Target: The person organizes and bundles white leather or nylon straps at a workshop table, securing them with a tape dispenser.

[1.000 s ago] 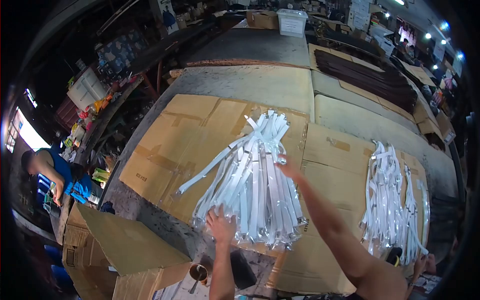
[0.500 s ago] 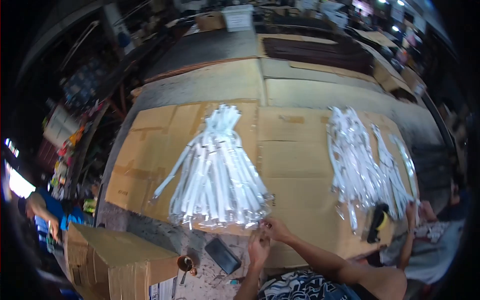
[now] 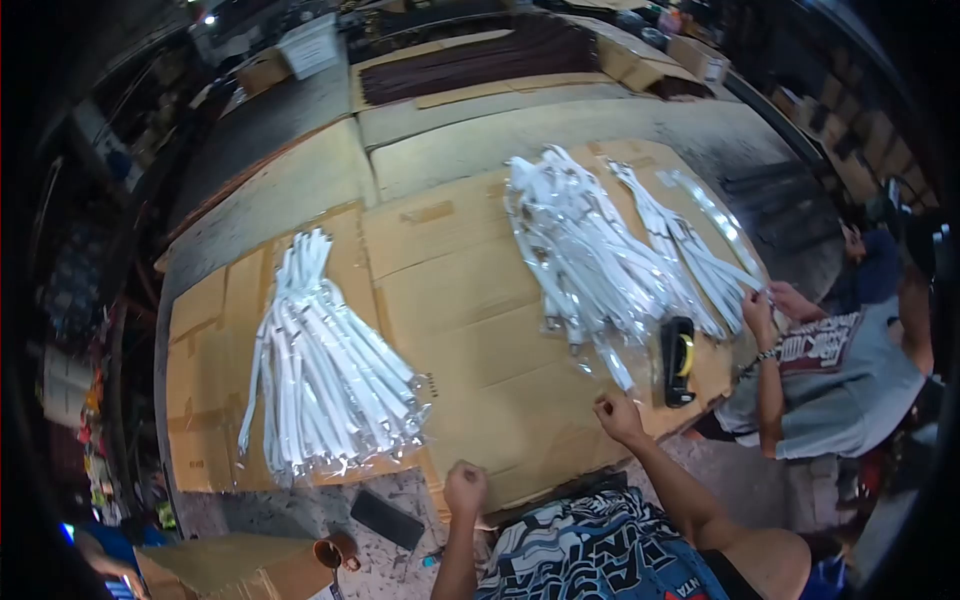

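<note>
Big workbench covered in flattened cardboard sheets (image 3: 470,310), and it's pretty cluttered around the edges: a black phone (image 3: 387,519) lies on the bare speckled benchtop near the front edge, with a small copper-coloured cup (image 3: 330,551) just left of it and an open cardboard box (image 3: 215,570) at the bottom left corner. A black tape dispenser with a yellow roll (image 3: 679,361) sits on the cardboard just right of the right hand (image 3: 619,417), close to the front edge. A co-worker in a grey shirt (image 3: 835,385) is at the right side of the bench, one hand (image 3: 757,310) on the far end of the white pile. Nothing sits between the right hand and the packet end it reaches. The stuff itself: long white strips in clear crinkly plastic sleeves, shiny where the light hits. The right pile (image 3: 590,250) fans out across the middle-right of the cardboard, and one stray packet end (image 3: 612,365) trails down toward the right hand, which looks like it's pinching or just touching that end, though it's too small to say for sure. The left pile (image 3: 320,370) is a tidier bundle on the left sheets, well apart from both hands. The left hand (image 3: 465,488) is curled into a loose fist on the cardboard's front edge, holding nothing that I can see.
</note>
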Tool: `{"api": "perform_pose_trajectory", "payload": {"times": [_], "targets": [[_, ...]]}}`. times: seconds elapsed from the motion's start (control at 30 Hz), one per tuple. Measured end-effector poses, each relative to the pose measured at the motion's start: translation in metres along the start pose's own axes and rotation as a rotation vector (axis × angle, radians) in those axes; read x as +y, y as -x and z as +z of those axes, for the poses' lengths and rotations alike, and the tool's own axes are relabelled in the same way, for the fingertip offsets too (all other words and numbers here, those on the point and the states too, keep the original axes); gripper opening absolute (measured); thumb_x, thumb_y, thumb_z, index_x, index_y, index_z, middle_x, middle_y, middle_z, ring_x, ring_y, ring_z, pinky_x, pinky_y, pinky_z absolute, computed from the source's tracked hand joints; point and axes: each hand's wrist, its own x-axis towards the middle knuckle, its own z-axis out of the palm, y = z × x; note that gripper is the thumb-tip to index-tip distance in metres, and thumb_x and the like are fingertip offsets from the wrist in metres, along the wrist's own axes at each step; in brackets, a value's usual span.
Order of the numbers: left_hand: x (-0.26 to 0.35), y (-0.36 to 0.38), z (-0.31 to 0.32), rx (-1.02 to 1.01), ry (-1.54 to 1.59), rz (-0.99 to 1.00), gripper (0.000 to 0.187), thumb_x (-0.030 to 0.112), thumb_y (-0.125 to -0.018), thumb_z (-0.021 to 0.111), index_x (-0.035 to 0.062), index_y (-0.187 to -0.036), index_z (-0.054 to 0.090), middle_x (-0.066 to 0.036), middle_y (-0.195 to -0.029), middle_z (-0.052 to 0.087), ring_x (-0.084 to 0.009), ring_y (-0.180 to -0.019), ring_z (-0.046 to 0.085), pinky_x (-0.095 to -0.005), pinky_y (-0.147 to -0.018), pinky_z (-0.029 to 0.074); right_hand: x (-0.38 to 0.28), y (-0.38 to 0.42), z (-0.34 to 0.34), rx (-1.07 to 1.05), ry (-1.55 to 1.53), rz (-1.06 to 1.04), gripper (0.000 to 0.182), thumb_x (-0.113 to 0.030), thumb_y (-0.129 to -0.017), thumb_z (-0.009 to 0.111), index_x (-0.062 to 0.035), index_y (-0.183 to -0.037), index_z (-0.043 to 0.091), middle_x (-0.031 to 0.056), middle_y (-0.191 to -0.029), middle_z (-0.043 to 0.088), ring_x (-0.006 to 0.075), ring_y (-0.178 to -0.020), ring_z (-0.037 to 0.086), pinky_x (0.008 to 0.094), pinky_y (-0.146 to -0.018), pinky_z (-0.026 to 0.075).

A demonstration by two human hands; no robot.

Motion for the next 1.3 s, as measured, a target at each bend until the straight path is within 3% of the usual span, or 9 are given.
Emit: {"api": "perform_pose_trajectory", "payload": {"times": [0.2,0.3,0.4,0.5,0.7,0.8,0.93,1.13,1.3], "targets": [[0.014,-0.001,0.003,0.003,-0.083,-0.032,0.017,0.022,-0.080,0.064,0.0064,-0.081,0.059,-0.014,-0.079,0.064,-0.0370,-0.079,0.064,-0.0480,-0.073,0.050,0.039,-0.010,-0.002,0.200,0.003,0.000,0.021,-0.020,-0.083,0.072,-0.0020,-0.093,0.070,0.0158,-0.078,0.068,0.0280,-0.072,0.067,0.0385,-0.067,0.053],[0.004,-0.002,0.008,0.005,-0.067,-0.039,0.016,0.021,-0.080,0.064,0.0061,-0.081,0.059,-0.014,-0.079,0.064,-0.0366,-0.079,0.063,-0.0474,-0.073,0.050,0.032,-0.032,-0.003,0.176,-0.028,-0.009,0.022,-0.020,-0.082,0.072,-0.0012,-0.093,0.071,0.0157,-0.081,0.069,0.0279,-0.075,0.068,0.0376,-0.070,0.054],[-0.001,-0.002,0.009,-0.010,-0.043,-0.045,0.016,0.021,-0.079,0.065,0.0060,-0.080,0.059,-0.014,-0.079,0.064,-0.0357,-0.079,0.064,-0.0465,-0.073,0.050,0.005,-0.074,-0.009,0.203,-0.037,-0.013,0.023,-0.021,-0.081,0.072,-0.0018,-0.094,0.071,0.0142,-0.080,0.069,0.0279,-0.074,0.068,0.0369,-0.072,0.054],[0.009,-0.002,0.003,-0.008,-0.012,-0.036,0.017,0.022,-0.079,0.067,0.0060,-0.079,0.059,-0.014,-0.077,0.064,-0.0346,-0.077,0.064,-0.0452,-0.072,0.050,0.001,-0.138,-0.019,0.235,-0.050,-0.061,0.023,-0.025,-0.083,0.070,-0.0034,-0.092,0.071,0.0182,-0.091,0.068,0.0330,-0.087,0.067,0.0409,-0.078,0.052],[0.003,-0.003,0.004,-0.019,-0.001,-0.035,0.025,0.025,-0.077,0.074,0.0045,-0.079,0.060,-0.012,-0.074,0.065,-0.0288,-0.072,0.065,-0.0400,-0.068,0.052,-0.013,-0.223,-0.058,0.295,0.209,-0.047,0.025,-0.026,-0.083,0.071,-0.0074,-0.099,0.071,0.0185,-0.104,0.067,0.0353,-0.099,0.064,0.0443,-0.088,0.051],[0.005,-0.005,0.000,-0.052,0.010,-0.028,0.029,0.027,-0.075,0.078,0.0039,-0.081,0.061,-0.011,-0.074,0.065,-0.0243,-0.069,0.065,-0.0365,-0.067,0.052,-0.002,-0.256,-0.071,0.385,0.292,-0.071,0.023,-0.024,-0.081,0.071,-0.0057,-0.095,0.070,0.0170,-0.097,0.069,0.0349,-0.092,0.066,0.0439,-0.084,0.052],[0.014,-0.003,-0.007,-0.078,0.116,-0.079,0.032,0.028,-0.072,0.080,0.0052,-0.077,0.059,-0.013,-0.074,0.063,-0.0298,-0.071,0.064,-0.0400,-0.068,0.052,0.006,-0.289,-0.092,0.234,0.312,0.118,0.023,-0.018,-0.082,0.067,-0.0077,-0.102,0.070,0.0191,-0.106,0.069,0.0363,-0.100,0.066,0.0463,-0.088,0.051],[0.007,-0.006,-0.002,-0.074,0.098,-0.119,0.031,0.028,-0.072,0.080,0.0050,-0.079,0.061,-0.012,-0.075,0.065,-0.0284,-0.071,0.065,-0.0391,-0.068,0.053,0.018,-0.291,-0.091,0.247,0.491,0.152,0.025,-0.015,-0.084,0.061,-0.0069,-0.107,0.069,0.0192,-0.116,0.067,0.0361,-0.105,0.065,0.0451,-0.091,0.052],[0.006,-0.007,-0.001,-0.067,0.073,-0.136,0.031,0.028,-0.071,0.080,0.0055,-0.079,0.061,-0.012,-0.076,0.066,-0.0286,-0.072,0.066,-0.0396,-0.069,0.053,0.037,-0.297,-0.084,0.059,0.376,0.278,0.030,-0.021,-0.083,0.064,-0.0078,-0.110,0.069,0.0193,-0.116,0.067,0.0355,-0.105,0.066,0.0435,-0.093,0.052]]}}
